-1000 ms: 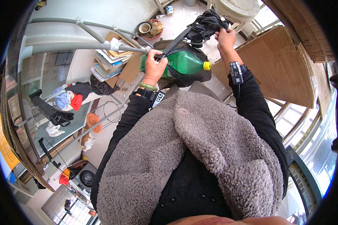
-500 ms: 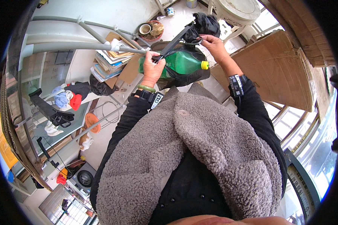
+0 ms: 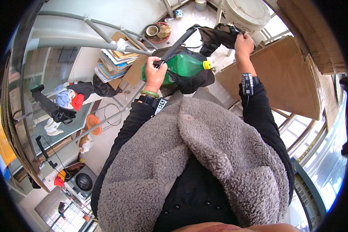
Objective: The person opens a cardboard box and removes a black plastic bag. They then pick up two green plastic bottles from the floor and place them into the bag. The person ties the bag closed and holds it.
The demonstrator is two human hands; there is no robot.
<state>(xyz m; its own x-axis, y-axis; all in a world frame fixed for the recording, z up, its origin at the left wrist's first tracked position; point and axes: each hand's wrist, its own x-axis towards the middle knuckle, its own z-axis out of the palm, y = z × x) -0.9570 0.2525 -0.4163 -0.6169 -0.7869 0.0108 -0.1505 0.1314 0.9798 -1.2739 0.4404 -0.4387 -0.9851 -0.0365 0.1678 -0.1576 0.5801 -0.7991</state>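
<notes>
A large green plastic bottle (image 3: 187, 63) with a yellow cap lies sideways, its cap toward the right, partly wrapped in thin black plastic (image 3: 199, 79). My left hand (image 3: 155, 75) is closed at the bottle's left end. It grips a long flat black strap (image 3: 180, 41) that slants up and to the right. Farther right, my right hand (image 3: 244, 48) pinches the end of a crumpled black plastic bag (image 3: 216, 38), stretched out from near the strap's upper end. The right fingertips are partly hidden by the plastic.
Grey metal rails (image 3: 100, 34) run along the left, beside stacked papers (image 3: 113, 63). Beyond stand a reddish plant pot (image 3: 160, 34), a mug (image 3: 178, 14) and a round whitish stool (image 3: 248, 13). A big cardboard sheet (image 3: 280, 77) leans at the right.
My right hand has moved right and slightly down, drawing the black plastic bag out from a bunched clump into a long stretch. The left hand keeps its grip on the strap, nearly still.
</notes>
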